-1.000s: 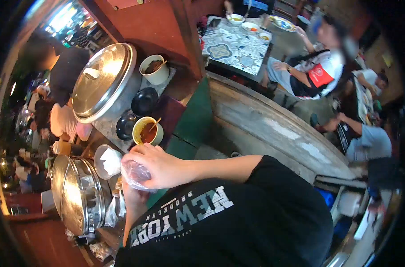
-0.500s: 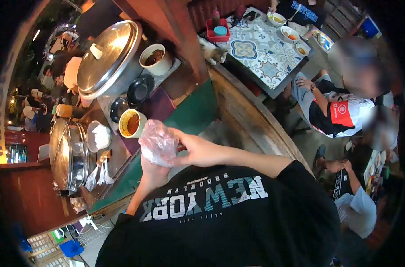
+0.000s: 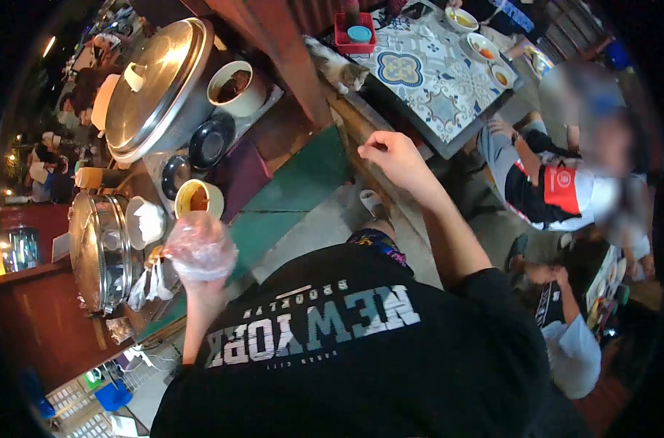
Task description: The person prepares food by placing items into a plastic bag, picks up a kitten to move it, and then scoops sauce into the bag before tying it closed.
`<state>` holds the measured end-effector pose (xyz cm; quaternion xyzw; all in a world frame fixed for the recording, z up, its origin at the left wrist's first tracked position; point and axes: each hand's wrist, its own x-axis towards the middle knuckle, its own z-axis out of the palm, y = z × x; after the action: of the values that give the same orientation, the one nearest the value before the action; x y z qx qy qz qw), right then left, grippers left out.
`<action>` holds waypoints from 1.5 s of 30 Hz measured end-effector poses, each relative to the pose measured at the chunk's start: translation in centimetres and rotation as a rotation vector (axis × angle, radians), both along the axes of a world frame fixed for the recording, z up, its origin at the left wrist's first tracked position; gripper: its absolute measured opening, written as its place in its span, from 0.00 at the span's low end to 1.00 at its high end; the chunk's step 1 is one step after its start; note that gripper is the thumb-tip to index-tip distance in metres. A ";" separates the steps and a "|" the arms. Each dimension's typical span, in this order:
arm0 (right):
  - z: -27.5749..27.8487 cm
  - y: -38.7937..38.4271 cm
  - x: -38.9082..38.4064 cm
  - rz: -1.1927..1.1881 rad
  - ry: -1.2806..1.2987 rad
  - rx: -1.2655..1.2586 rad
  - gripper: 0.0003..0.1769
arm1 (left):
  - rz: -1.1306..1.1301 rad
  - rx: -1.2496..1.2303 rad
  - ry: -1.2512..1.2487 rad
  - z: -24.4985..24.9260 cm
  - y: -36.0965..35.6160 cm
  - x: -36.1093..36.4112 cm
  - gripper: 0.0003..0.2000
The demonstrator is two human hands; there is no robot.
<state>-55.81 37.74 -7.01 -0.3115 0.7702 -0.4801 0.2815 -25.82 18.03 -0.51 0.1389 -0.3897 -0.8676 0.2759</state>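
My left hand is raised over the counter edge with a crumpled clear plastic bag in its grip; the bag hides the fingers. Just beyond the bag is a cream tub of orange-red sauce. My right hand is held out to the right, away from the bag, its fingers curled in toward the thumb. Nothing shows in it. Left of the bag are a white bowl with something white inside and small knotted plastic bags.
A large lidded pot, a tub of dark food, black bowls and a round steel container crowd the counter. A cat lies beside the tiled table. A seated person is at right.
My right hand has let go of the plastic bag and swung out to the right. My left hand has shifted left with the bag. The whole view has moved slightly.
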 end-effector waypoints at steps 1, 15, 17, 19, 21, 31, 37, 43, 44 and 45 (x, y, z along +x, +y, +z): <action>-0.4 -0.5 -1.7 -0.039 -0.024 -0.018 0.14 | -0.097 0.103 0.149 0.2 -0.5 -1.2 0.19; -20.1 -19.0 -34.3 -0.056 -0.291 -0.104 0.15 | 0.172 0.298 0.189 1.9 -0.1 -9.2 0.17; -28.3 -23.3 -37.2 0.045 -0.292 -0.085 0.22 | 0.217 0.299 0.180 1.9 0.6 -9.9 0.18; -25.4 -24.2 -34.7 0.041 -0.558 -0.065 0.26 | 0.260 0.303 0.168 2.1 1.2 -9.8 0.18; -26.7 -26.5 -34.6 0.147 -0.748 0.032 0.32 | 0.296 0.309 0.163 2.1 1.6 -10.3 0.18; -29.1 -31.5 -33.3 0.287 -1.170 -0.092 0.35 | 0.420 0.314 0.133 2.3 2.8 -12.1 0.21; -30.0 -32.0 -33.3 0.342 -1.627 -0.190 0.39 | 0.450 0.314 0.130 2.1 4.1 -12.4 0.22; -27.0 -31.2 -32.8 0.289 -1.662 -0.121 0.33 | 0.456 0.305 0.137 1.9 4.9 -12.2 0.24; -27.0 -31.2 -32.6 0.279 -1.678 -0.108 0.32 | 0.456 0.302 0.139 1.8 5.0 -12.1 0.24; -26.5 -31.0 -32.4 0.259 -1.632 -0.086 0.32 | 0.454 0.297 0.140 1.7 5.0 -12.1 0.24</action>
<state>-88.21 6.71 -33.49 0.0381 0.2627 -0.5483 0.7930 -37.95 23.01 1.20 0.2011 -0.1972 -0.8387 0.4661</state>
